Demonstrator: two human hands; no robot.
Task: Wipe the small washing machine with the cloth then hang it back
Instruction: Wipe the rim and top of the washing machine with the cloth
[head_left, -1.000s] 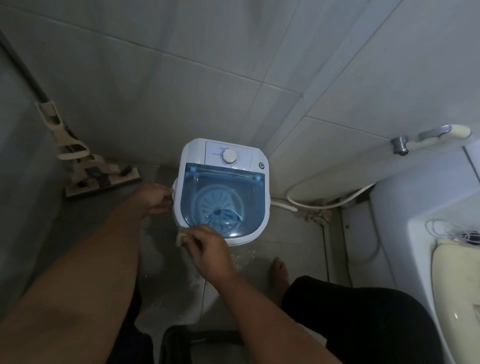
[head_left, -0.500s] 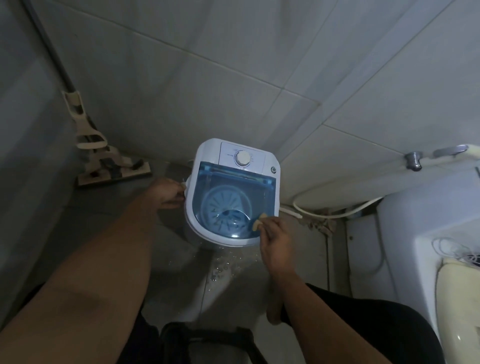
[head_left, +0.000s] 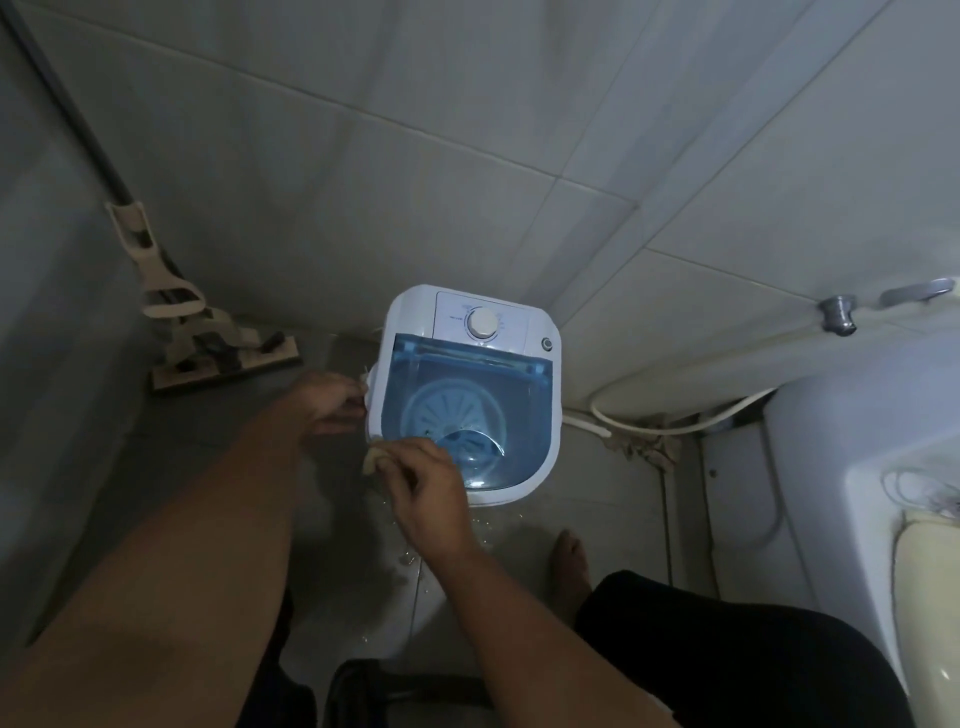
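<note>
The small white washing machine (head_left: 540, 322) with a clear blue lid stands on the floor against the tiled wall. My left hand (head_left: 330, 402) grips its left side, fingers curled at the rim. My right hand (head_left: 426, 491) holds a small pale cloth (head_left: 372, 460) and presses it on the machine's front left corner. Most of the cloth is hidden under my fingers.
A beige mop (head_left: 208, 343) leans in the left corner. A white hose (head_left: 670, 426) runs along the wall base to the right. A white fixture (head_left: 852, 467) and a tap (head_left: 839, 312) stand at the right. Water is spattered on the floor near my bare foot (head_left: 571, 566).
My right hand with the cloth has swept from the machine's front right corner back to the front left corner. My left hand has stayed on the left side.
</note>
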